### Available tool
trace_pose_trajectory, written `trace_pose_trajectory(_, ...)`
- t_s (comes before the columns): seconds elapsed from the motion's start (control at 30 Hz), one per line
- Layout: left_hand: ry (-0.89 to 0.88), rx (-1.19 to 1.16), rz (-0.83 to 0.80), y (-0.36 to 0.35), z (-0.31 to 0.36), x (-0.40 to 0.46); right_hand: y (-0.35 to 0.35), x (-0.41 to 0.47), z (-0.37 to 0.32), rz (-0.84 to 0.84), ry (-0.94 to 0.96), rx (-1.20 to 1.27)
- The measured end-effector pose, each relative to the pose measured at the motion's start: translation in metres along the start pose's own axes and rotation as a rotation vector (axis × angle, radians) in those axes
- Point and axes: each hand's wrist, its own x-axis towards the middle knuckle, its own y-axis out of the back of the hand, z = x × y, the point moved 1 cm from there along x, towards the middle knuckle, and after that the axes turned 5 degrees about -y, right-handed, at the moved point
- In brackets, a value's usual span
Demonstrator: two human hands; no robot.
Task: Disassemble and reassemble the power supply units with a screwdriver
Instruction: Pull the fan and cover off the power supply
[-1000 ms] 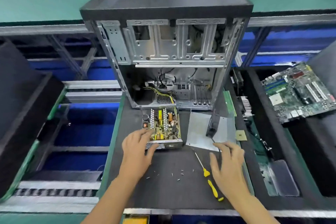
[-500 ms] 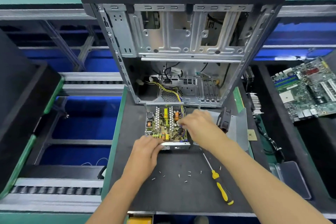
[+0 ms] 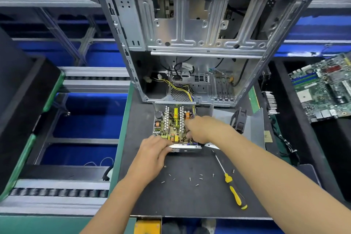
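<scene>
The power supply unit (image 3: 171,125) lies open on the black mat (image 3: 186,201), its yellow-green circuit board exposed in the metal casing. My left hand (image 3: 152,156) grips the casing's near-left corner, fingers curled over the front edge. My right hand (image 3: 199,129) reaches into the right side of the board, fingers curled down among the components; what its fingertips hold there is hidden. A yellow-handled screwdriver (image 3: 234,192) lies loose on the mat under my right forearm. Several small screws (image 3: 190,178) are scattered near it.
An open computer case (image 3: 190,30) stands right behind the unit, yellow wires running from it to the board. A flat metal cover (image 3: 254,125) and a black fan (image 3: 239,119) lie to the right. A motherboard (image 3: 322,87) sits in the far right tray. Roller rails run left.
My right hand left the mat beside the screwdriver and moved up onto the right side of the board. My left hand stayed at the near-left corner. The view moved closer.
</scene>
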Motion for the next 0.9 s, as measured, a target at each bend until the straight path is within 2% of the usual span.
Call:
trace_pose_trajectory(0.2,0.023,-0.001,-0.020,0.002,-0.002,0.001,0.012,-0.004,-0.006,-0.199,-0.030,0.149)
trace_pose_trajectory(0.47,0.053,-0.001,-0.024,0.003,0.001,0.000,0.009,-0.005,-0.013,-0.154,-0.072,0.060)
trace_pose_trajectory(0.53,0.061,-0.001,-0.027,0.003,0.002,-0.001,0.007,-0.006,-0.014,-0.087,-0.074,-0.024)
trace_pose_trajectory(0.63,0.069,-0.003,-0.034,0.003,0.002,-0.001,0.003,-0.010,-0.016,0.145,-0.105,-0.258)
trace_pose_trajectory(0.7,0.075,-0.006,-0.038,0.003,0.002,-0.001,-0.004,-0.007,-0.016,0.223,-0.117,-0.389)
trace_pose_trajectory(0.8,0.075,-0.007,-0.039,0.003,0.003,0.000,-0.014,-0.005,-0.015,0.312,-0.108,-0.446)
trace_pose_trajectory(0.9,0.081,-0.011,-0.042,0.003,-0.001,0.000,-0.015,-0.010,-0.007,0.362,-0.058,-0.385)
